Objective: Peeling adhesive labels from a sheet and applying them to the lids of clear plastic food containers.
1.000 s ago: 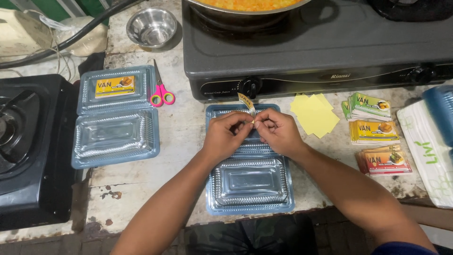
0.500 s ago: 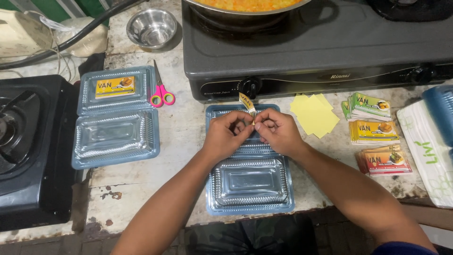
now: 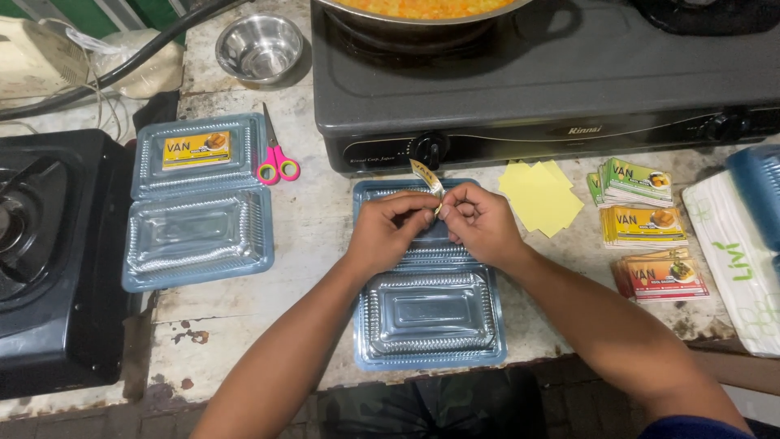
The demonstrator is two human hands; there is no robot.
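Your fingers pinch a small yellow sticker [image 3: 426,176] between both hands, the left hand [image 3: 388,230] and the right hand [image 3: 481,221] closed on it fingertip to fingertip. You hold it just above the open clear plastic box [image 3: 429,317] lying on the worn counter [image 3: 317,219]. To your left sits a second box [image 3: 197,203] already bearing a label, pink scissors [image 3: 276,159] beside it. Sticker stacks [image 3: 646,228] and yellow backing papers [image 3: 540,193] lie to your right.

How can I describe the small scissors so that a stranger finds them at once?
Start at the big dark gas stove at the top. Just left of its front corner, on the worn counter, lie the scissors, beside the labelled clear container. Their bright pink handles mark them out; nothing else nearby is pink.
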